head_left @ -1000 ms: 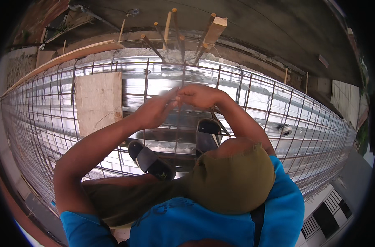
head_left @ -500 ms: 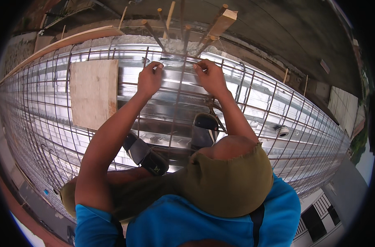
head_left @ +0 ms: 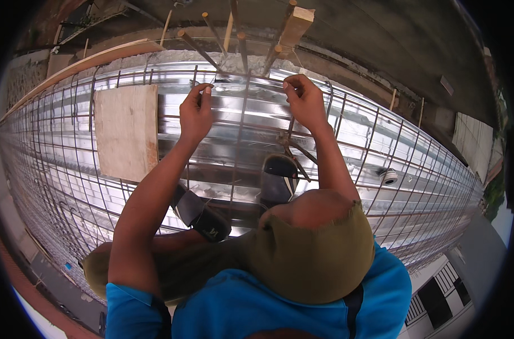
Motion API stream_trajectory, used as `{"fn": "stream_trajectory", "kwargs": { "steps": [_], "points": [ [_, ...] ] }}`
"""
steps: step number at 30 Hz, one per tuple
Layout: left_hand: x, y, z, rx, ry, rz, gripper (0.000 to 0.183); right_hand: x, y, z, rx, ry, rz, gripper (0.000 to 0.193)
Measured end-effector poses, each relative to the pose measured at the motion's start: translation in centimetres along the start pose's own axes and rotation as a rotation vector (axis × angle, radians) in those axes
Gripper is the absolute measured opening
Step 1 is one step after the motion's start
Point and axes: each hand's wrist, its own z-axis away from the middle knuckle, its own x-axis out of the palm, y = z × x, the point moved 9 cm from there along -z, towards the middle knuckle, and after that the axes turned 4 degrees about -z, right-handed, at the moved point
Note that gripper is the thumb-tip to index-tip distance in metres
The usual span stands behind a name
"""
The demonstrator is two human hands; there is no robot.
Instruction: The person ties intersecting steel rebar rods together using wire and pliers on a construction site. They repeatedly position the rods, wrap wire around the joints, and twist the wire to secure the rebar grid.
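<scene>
My left hand is closed in a pinch, thumb against fingers, above the steel mesh of rebar. A faint thin wire seems to rise from its fingertips. To the right, my right hand is also pinched, near the far rebar; what sits between its fingertips is too small to make out. Beneath the bars lies shiny ribbed metal decking. Dark pincers-like metal handles lean by my right shoe, below my right hand.
A plywood board lies on the mesh at left. At right rests a white roll. Upright rusty bars and a timber post stand beyond the concrete edge. My left shoe is on the mesh.
My hands have moved apart: the left a little to the left, the right to the right and slightly up. Both stay pinched. The view has shifted slightly.
</scene>
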Motion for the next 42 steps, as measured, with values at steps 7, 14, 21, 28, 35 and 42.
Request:
{"fn": "stream_trajectory", "kwargs": {
  "steps": [7, 14, 21, 28, 35, 42],
  "points": [
    [5.6, 1.5, -2.9, -0.098, -0.133, -0.107, 0.032, 2.9, -1.9, -2.7, -0.066, -0.13, -0.226, 0.044],
    [9.7, 0.1, -6.1, -0.107, -0.394, -0.029, 0.035, 5.1, -0.8, -6.6, -0.077, -0.351, 0.172, 0.049],
    [10.5, 1.4, -6.8, -0.078, -0.557, 0.044, 0.034, 4.4, -3.8, -6.2, -0.223, -0.404, 0.402, 0.042],
    [10.5, 1.6, -7.7, -0.027, -0.625, -0.185, 0.036, 6.3, -4.4, -4.9, -0.354, -0.325, 0.729, 0.031],
    [10.6, 3.5, -6.8, 0.07, -0.596, -0.237, 0.045, 4.3, -2.7, -4.8, -0.283, -0.225, 0.372, 0.021],
    [10.4, 2.0, -7.0, -0.084, -0.506, -0.165, 0.042, 2.1, -7.2, -1.5, -0.403, 0.021, 0.48, 0.025]
  ]
}}
